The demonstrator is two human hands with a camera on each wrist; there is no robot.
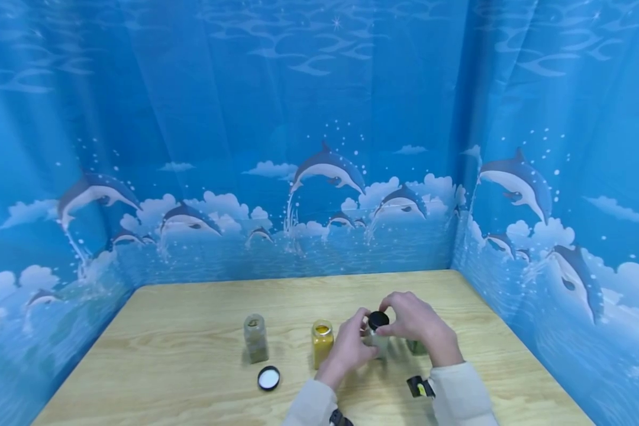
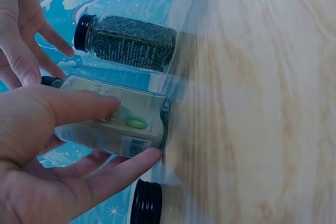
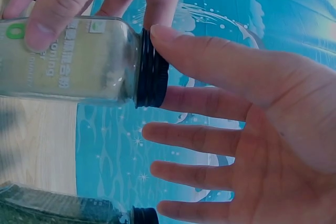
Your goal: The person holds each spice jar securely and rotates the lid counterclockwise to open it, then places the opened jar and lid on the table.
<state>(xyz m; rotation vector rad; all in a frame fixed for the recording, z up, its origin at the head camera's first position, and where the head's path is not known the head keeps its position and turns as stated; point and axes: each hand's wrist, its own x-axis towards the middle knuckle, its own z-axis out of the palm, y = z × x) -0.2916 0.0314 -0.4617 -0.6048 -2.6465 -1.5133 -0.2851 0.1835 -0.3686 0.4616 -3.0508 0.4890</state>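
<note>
My left hand [image 1: 351,343] grips a square glass seasoning jar [image 2: 89,127] of pale powder, thumb on one face and fingers around the other side. A black screw lid [image 1: 378,320] tops that jar. Thumb and index finger of my right hand [image 1: 415,322] pinch this lid [image 3: 152,72]; the other fingers stretch out straight in the right wrist view. To the right stands a jar of green dried herbs [image 2: 131,43] with its black lid on, mostly hidden by my right hand in the head view.
Left of my hands stands a jar of yellow powder [image 1: 322,346] without a lid. Further left is another uncapped jar [image 1: 256,340] with grey-green contents. A black lid with a white liner [image 1: 268,378] lies upturned on the wooden table [image 1: 191,337]. Dolphin-print curtains [image 1: 245,148] surround it.
</note>
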